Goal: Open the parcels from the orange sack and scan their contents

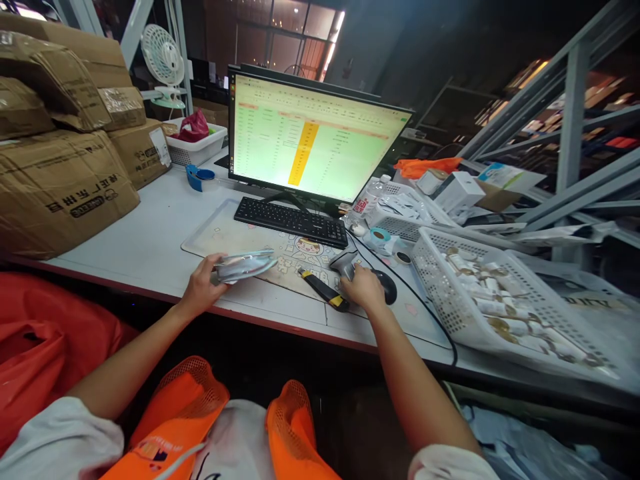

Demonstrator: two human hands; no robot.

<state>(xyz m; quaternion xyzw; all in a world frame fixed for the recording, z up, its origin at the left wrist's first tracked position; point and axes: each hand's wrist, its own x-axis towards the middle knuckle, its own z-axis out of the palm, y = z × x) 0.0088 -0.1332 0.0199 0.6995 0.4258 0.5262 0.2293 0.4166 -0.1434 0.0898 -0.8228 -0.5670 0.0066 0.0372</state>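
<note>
My left hand [203,287] pinches one end of a flat packet in clear plastic [247,265], held just over the front edge of the desk. What is inside the packet cannot be made out. My right hand [366,288] is closed around a grey barcode scanner [345,264], low over the desk mat [220,230]. A black computer mouse [387,287] sits right beside that hand. Between both hands lies a black and yellow utility knife [323,288]. Behind them stands a black keyboard [290,220] under a lit monitor [315,137] with a spreadsheet on it.
Cardboard boxes [65,180] are stacked at the left. A blue tape dispenser [200,177] and a white basket [200,145] stand behind. At right are a white basket of small rolls [430,287], a plastic bottle [367,200] and tape rolls [380,235]. A black cable [420,300] crosses the mat.
</note>
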